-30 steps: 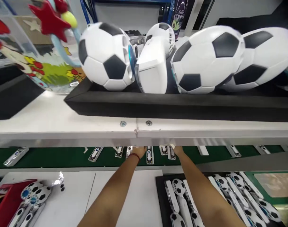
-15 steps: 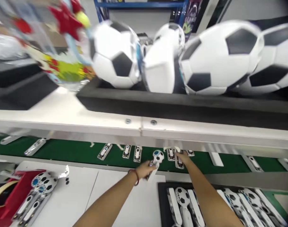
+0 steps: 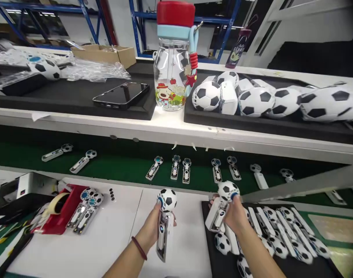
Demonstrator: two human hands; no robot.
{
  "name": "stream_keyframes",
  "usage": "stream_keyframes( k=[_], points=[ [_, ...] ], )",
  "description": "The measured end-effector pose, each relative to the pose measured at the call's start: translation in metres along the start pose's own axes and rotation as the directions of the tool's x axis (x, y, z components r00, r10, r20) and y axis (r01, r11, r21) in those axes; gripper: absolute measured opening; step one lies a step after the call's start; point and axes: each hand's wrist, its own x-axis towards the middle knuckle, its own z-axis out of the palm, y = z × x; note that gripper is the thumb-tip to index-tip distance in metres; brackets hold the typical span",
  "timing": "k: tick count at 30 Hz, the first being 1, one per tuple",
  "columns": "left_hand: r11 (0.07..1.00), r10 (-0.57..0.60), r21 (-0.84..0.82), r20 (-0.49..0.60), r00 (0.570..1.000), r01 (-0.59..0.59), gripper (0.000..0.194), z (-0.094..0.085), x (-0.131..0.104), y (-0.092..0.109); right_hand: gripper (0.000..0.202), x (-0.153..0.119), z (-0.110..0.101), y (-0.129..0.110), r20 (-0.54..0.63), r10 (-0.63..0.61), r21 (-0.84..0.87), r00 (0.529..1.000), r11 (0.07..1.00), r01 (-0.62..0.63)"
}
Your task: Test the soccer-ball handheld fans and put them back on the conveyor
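Observation:
My left hand [image 3: 154, 226] is closed round a white handheld device with a soccer-ball head [image 3: 165, 224], held upright over the white worktop. Its slim body shows an open face with a small dark round mark. To the right, my right hand [image 3: 234, 210] grips a similar soccer-ball device [image 3: 218, 213], tilted, above the near left part of a black tray [image 3: 206, 235]. That tray holds several more such devices in rows. Behind both hands, several open-faced devices lie spaced along a green conveyor belt [image 3: 130, 166].
A red tape dispenser [image 3: 57, 220] stands on the left, with soccer-ball devices [image 3: 88, 210] leaning beside it. Small black discs [image 3: 112, 194] lie nearby. On the shelf above the belt are a phone [image 3: 122, 95], a clear bottle [image 3: 172, 73] and a row of soccer-ball pieces [image 3: 257, 101].
My right hand has lifted a device off the belt and drawn it back over the tray. The left hand, still holding its device, has come nearer. The view has shifted, showing more shelf.

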Motion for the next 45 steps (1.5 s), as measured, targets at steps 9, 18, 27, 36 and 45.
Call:
stream_keyframes(
  k=[9, 18, 27, 36, 45],
  points=[
    [0.981, -0.113, -0.178, -0.186, 0.976, 0.079, 0.025, -0.025, -0.051, -0.003, 0.031, -0.063, 0.068, 0.044, 0.108, 0.26, 0.048, 0.96, 0.963, -0.266],
    [0.965, -0.156, -0.226, -0.096, 0.983, 0.131, 0.032, -0.055, -0.096, -0.041, 0.045, -0.122, 0.056, 0.093, 0.224, 0.37, 0.004, 0.901, 0.925, -0.381],
    [0.995, -0.02, -0.094, 0.188, 0.982, 0.038, 0.043, -0.035, -0.132, -0.012, 0.059, -0.149, 0.087, 0.088, 0.311, 0.352, -0.067, 0.883, 0.935, -0.349],
    [0.995, -0.003, 0.096, 0.27, 0.963, -0.024, 0.055, -0.022, -0.149, -0.007, 0.06, -0.16, 0.085, 0.086, 0.319, 0.303, -0.079, 0.898, 0.953, -0.293],
    [0.991, -0.001, 0.13, 0.32, 0.948, -0.042, 0.057, -0.02, -0.154, -0.003, 0.059, -0.165, 0.084, 0.082, 0.34, 0.284, -0.116, 0.897, 0.959, -0.259]
  ],
)
